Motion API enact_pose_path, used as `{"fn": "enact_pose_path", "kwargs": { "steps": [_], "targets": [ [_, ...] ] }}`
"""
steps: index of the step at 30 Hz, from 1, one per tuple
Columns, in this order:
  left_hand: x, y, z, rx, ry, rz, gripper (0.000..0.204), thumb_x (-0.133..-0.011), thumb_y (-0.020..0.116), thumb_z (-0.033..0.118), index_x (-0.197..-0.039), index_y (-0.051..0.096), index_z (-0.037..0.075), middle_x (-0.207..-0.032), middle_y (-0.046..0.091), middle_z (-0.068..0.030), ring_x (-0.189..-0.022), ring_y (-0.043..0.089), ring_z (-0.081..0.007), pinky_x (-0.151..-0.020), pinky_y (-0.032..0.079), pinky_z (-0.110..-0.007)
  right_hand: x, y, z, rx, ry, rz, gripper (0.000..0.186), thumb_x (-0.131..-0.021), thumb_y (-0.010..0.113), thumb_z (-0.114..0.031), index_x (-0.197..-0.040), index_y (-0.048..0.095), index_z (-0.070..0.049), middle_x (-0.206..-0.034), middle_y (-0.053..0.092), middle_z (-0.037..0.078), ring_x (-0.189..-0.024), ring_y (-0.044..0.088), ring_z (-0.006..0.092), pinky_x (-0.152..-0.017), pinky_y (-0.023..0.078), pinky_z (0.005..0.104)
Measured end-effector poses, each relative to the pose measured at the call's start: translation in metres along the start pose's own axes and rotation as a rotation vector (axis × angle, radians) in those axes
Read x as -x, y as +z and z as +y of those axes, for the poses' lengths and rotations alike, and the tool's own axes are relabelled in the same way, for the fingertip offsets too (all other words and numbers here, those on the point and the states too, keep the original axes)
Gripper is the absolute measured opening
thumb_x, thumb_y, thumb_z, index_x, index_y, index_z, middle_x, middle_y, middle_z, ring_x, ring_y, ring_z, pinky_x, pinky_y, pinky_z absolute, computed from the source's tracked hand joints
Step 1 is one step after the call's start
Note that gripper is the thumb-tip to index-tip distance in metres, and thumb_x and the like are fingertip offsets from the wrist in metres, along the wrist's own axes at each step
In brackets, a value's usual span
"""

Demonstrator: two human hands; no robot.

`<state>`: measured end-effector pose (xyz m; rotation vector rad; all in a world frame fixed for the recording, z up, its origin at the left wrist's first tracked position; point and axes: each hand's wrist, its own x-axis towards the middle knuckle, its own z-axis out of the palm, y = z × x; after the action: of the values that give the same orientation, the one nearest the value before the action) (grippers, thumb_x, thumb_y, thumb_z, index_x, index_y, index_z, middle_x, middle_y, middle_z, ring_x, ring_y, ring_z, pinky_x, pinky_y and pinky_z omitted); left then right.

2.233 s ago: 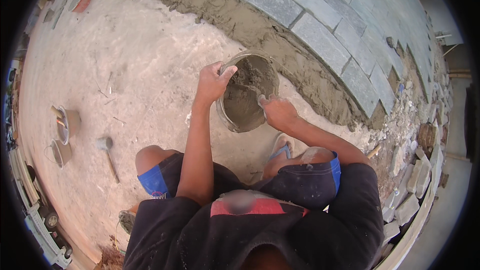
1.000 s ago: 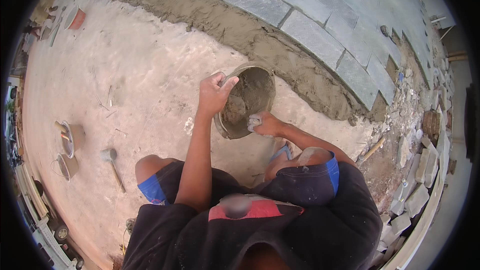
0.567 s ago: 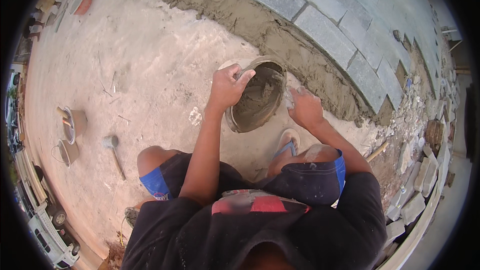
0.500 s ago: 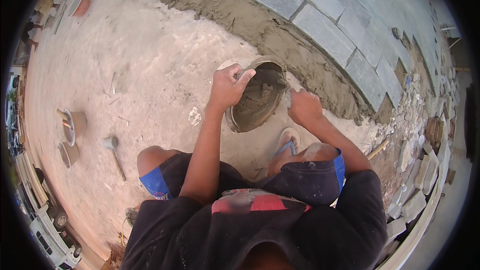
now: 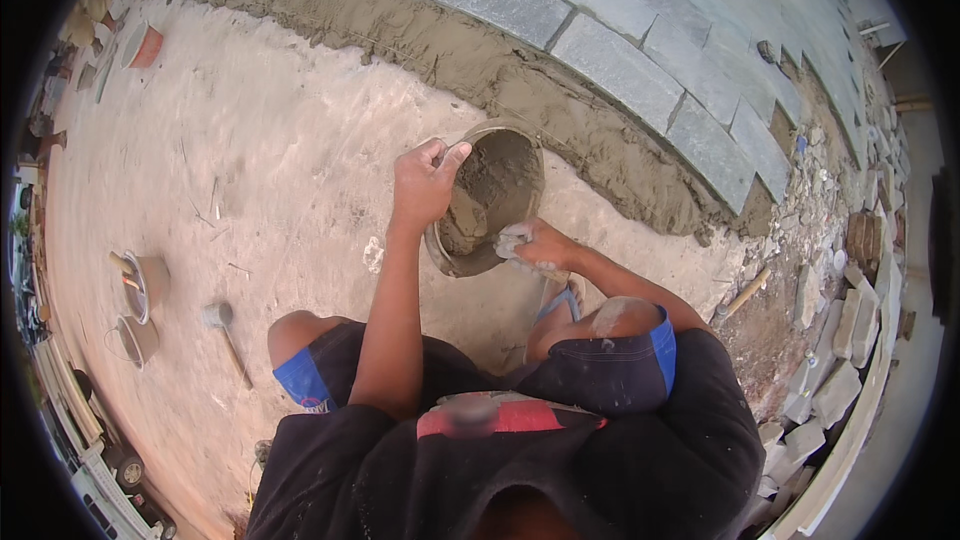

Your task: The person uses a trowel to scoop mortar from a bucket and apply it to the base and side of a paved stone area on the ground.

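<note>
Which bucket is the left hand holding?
The central bucket, its rim gripped by the left hand; the red bucket upper left and two buckets at left are untouched.

Both forearms [image 5: 392, 315] stretched forward, left hand [image 5: 424, 185] curled farther out, right hand [image 5: 540, 246] closed, nearer

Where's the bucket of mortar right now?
In the head view, the bucket is near the centre, between the left hand on its rim and the right hand, beside the wet mortar strip.

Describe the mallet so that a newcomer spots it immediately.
On the pale ground, find the person's left knee. Just left of it, short of two buckets, lies the mallet. Unlike those hollow, round neighbours, it has a grey head on a slim, brownish handle.
</note>
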<state>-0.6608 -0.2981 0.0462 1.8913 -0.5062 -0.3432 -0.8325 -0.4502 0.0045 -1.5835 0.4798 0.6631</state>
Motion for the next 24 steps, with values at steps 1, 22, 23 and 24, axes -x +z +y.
{"fn": "enact_pose_path", "kwargs": {
  "steps": [1, 22, 23, 24],
  "targets": [
    [-0.003, -0.005, 0.000, 0.000, -0.023, 0.021, 0.049, -0.090, 0.067, 0.029, -0.060, 0.039, 0.004, -0.058, 0.032, 0.0033, -0.057, 0.029, -0.0080, -0.049, 0.028, -0.029, 0.001, -0.002, 0.001, 0.030, -0.076, -0.006, 0.022, -0.080, 0.062, -0.014, -0.096, 0.066, -0.001, -0.070, 0.062, 0.007, -0.062, 0.059, 0.0136, -0.057, 0.048, 0.0303],
    [-0.024, -0.045, -0.042, 0.115, -0.201, 0.225, 0.046, -0.095, 0.059, 0.035, -0.064, 0.042, 0.007, -0.061, 0.032, 0.0049, -0.060, 0.029, -0.0088, -0.053, 0.026, -0.029, -0.042, -0.129, -0.043, 0.952, -0.055, 1.129, 0.045, -0.079, 0.065, -0.019, -0.118, 0.055, 0.001, -0.098, 0.065, 0.026, -0.096, 0.063, 0.0377, -0.081, 0.050, 0.0465],
    [-0.026, -0.048, -0.043, 0.109, -0.189, 0.230, 0.046, -0.095, 0.059, 0.036, -0.064, 0.042, 0.007, -0.061, 0.032, 0.0049, -0.060, 0.029, -0.0088, -0.053, 0.026, -0.029, -0.043, -0.127, -0.046, 0.909, -0.058, 1.149, 0.046, -0.079, 0.065, -0.020, -0.118, 0.054, 0.001, -0.099, 0.064, 0.027, -0.097, 0.062, 0.0387, -0.082, 0.050, 0.0461],
    [-0.028, -0.048, -0.043, 0.102, -0.176, 0.234, 0.046, -0.095, 0.059, 0.036, -0.063, 0.041, 0.007, -0.061, 0.032, 0.0049, -0.060, 0.029, -0.0088, -0.053, 0.026, -0.029, -0.045, -0.125, -0.050, 0.866, -0.060, 1.169, 0.047, -0.079, 0.066, -0.020, -0.119, 0.052, 0.001, -0.100, 0.063, 0.028, -0.099, 0.061, 0.0398, -0.082, 0.050, 0.0456]
  ]
}}
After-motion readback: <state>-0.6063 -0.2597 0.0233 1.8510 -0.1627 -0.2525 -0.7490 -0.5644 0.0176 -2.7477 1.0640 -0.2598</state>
